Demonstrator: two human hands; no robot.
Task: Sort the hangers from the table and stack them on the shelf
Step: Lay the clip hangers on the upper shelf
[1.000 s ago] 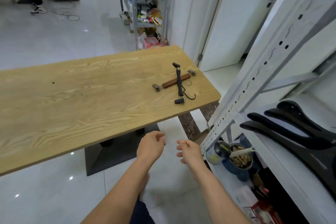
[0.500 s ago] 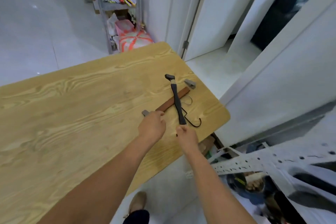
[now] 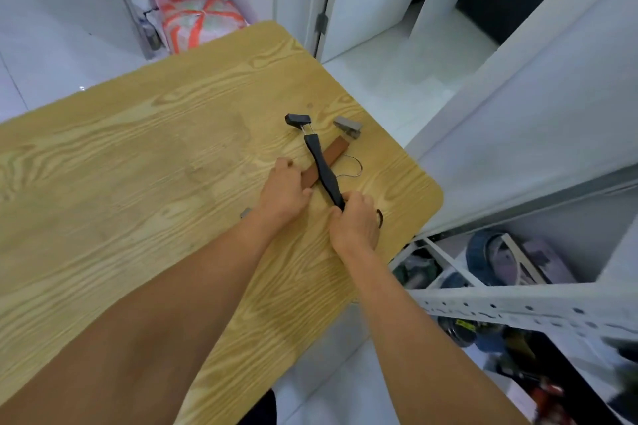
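Note:
Two clip hangers lie crossed near the right end of the wooden table [image 3: 145, 162]. The brown wooden hanger [image 3: 333, 155] runs diagonally with a grey clip at its far end. Over it lies the black hanger [image 3: 322, 166], its black clip pointing away from me. My left hand [image 3: 281, 195] covers the near end of the brown hanger, fingers curled on it. My right hand [image 3: 355, 221] grips the near end of the black hanger. The white metal shelf [image 3: 518, 304] stands at the right.
Lower shelf levels at the right hold blue bowls and small clutter [image 3: 490, 252]. A pink and orange bag [image 3: 200, 17] sits on the floor beyond the table's far corner, beside another rack. White doors stand behind the table.
I have moved in over the table. Both hands went from hanging free below the table edge to the hangers' near ends, and now each closes on one hanger.

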